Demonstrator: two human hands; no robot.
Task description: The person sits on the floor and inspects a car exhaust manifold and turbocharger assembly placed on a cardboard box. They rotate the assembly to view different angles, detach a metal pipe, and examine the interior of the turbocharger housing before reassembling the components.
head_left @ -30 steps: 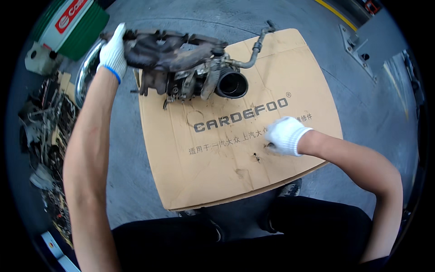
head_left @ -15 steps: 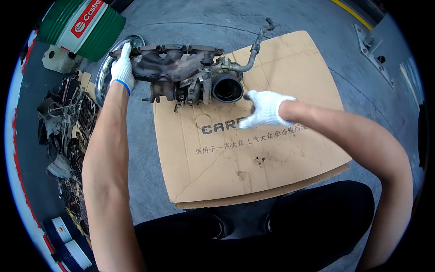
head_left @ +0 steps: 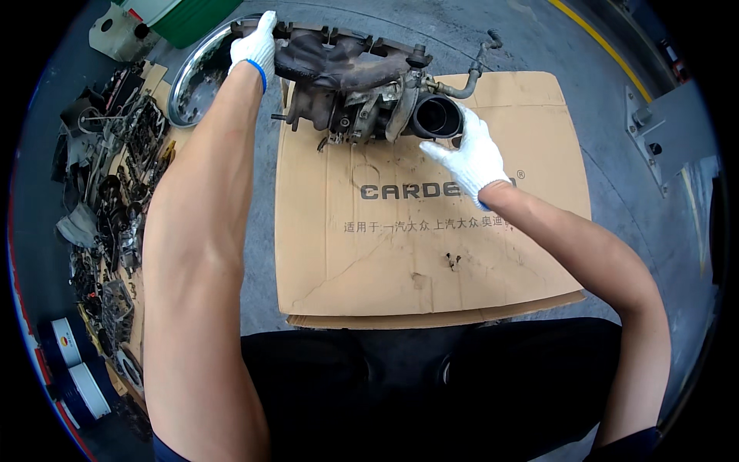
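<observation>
Held at the far edge of the cardboard sheet (head_left: 431, 254), the rusty engine manifold (head_left: 354, 88) is gripped endwise by the curled left hand (head_left: 255, 48) and steadied by the right hand (head_left: 473, 154), fingers together, so tipping could be caused by its uneven weight.

2 gloved hands (head_left: 254, 48) (head_left: 471, 158), 1 engine manifold assembly (head_left: 354, 85), 1 cardboard sheet (head_left: 431, 239), 1 metal basin (head_left: 196, 73).

Both hands, left hand (head_left: 255, 48) and right hand (head_left: 471, 156), in white knit gloves, the left cuff edged blue; engine part (head_left: 350, 88) rusty brown and dull grey with black round opening; cardboard sheet (head_left: 431, 231) tan with dark print; round pan (head_left: 196, 73) shiny silver; container (head_left: 185, 14) green; floor (head_left: 600, 100) grey with yellow stripe.
</observation>
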